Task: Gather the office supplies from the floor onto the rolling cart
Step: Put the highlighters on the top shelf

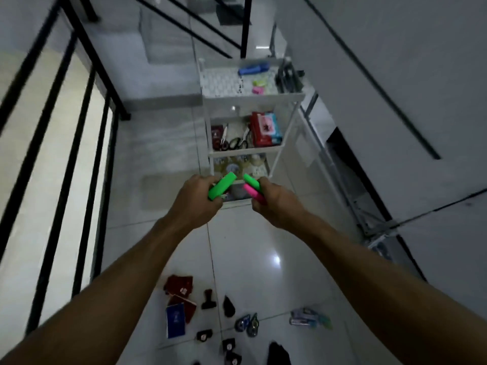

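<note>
Before the rolling cart (253,97), left hand (196,200) grips one green highlighter (222,189); right hand (271,204) pinches two highlighters (253,189) — light, stiff, probably slick; best held mid-barrel.

No text can be read — print on the red box (264,129) and blue booklet (175,320) is blurred.
</note>
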